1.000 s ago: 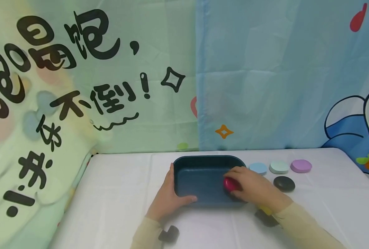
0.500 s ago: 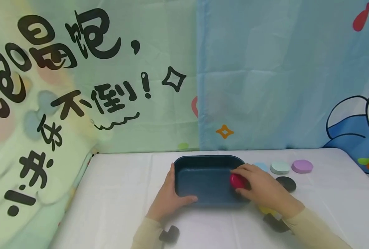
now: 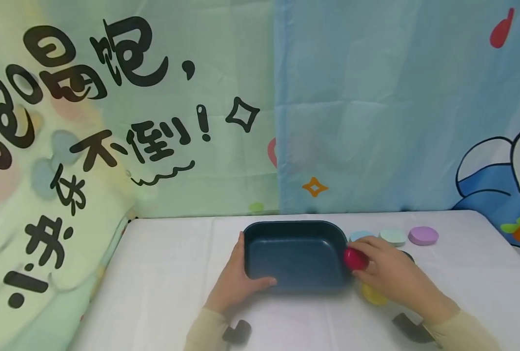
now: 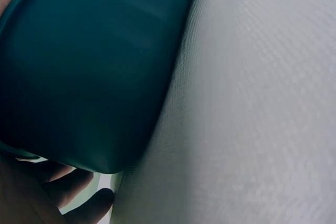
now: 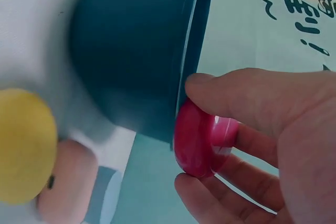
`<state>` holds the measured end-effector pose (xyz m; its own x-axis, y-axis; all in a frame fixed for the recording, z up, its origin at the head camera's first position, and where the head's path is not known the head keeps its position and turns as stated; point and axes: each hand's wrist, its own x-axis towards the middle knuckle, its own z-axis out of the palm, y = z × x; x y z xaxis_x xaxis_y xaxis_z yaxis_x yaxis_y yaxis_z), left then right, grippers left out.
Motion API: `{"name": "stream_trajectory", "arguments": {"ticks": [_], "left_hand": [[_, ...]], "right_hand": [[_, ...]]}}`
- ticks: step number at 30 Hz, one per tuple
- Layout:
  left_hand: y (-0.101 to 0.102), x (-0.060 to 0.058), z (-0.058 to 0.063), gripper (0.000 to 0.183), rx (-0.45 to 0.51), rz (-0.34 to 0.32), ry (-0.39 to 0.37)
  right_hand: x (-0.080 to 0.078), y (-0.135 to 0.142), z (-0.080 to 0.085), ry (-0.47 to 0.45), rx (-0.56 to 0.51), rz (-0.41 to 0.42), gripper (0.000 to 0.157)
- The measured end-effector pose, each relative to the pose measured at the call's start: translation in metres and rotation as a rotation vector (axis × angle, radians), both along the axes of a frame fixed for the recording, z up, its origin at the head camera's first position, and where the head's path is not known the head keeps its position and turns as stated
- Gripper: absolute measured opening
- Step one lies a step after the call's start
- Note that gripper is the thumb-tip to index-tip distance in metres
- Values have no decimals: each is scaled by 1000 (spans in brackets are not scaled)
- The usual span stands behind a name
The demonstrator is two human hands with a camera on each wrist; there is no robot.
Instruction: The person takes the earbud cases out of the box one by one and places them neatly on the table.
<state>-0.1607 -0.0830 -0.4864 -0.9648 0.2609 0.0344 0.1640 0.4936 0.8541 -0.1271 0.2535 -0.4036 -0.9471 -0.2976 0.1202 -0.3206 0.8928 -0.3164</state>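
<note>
My left hand (image 3: 238,275) grips the left end of the dark blue rectangular tray (image 3: 295,261), its thumb along the front rim. In the left wrist view, fingers (image 4: 71,187) lie against the tray's wall (image 4: 100,77). My right hand (image 3: 391,270) pinches a glossy red rounded piece (image 3: 355,259) at the tray's right rim. The right wrist view has this red piece (image 5: 194,140) between thumb and fingers, right by the rim; whether it touches the rim I cannot tell. A yellow rounded piece (image 3: 374,295) lies below the right hand, partly covered.
Light blue (image 3: 362,236), mint (image 3: 392,237) and purple oval pieces (image 3: 423,236) lie right of the tray at the back. A dark piece (image 3: 408,254) is mostly hidden behind the right hand. White cloth (image 3: 154,282) covers the table; a printed curtain (image 3: 365,107) hangs behind.
My right hand has moved right with the red piece, from over the tray's inside to its right rim. More of the yellow piece shows. The left hand and tray stay put.
</note>
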Motion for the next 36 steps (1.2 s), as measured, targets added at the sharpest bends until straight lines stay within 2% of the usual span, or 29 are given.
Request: {"name": "stream_trajectory", "arguments": {"ticks": [4, 19, 36], "left_hand": [[0, 1, 1, 129, 0, 0, 1], [1, 2, 1, 128, 2, 6, -13], [0, 0, 0, 129, -7, 0, 9]], "right_hand": [[5, 7, -1, 38, -8, 5, 57], [20, 31, -12, -105, 54, -163, 66], [27, 63, -37, -255, 140, -238, 68]]}}
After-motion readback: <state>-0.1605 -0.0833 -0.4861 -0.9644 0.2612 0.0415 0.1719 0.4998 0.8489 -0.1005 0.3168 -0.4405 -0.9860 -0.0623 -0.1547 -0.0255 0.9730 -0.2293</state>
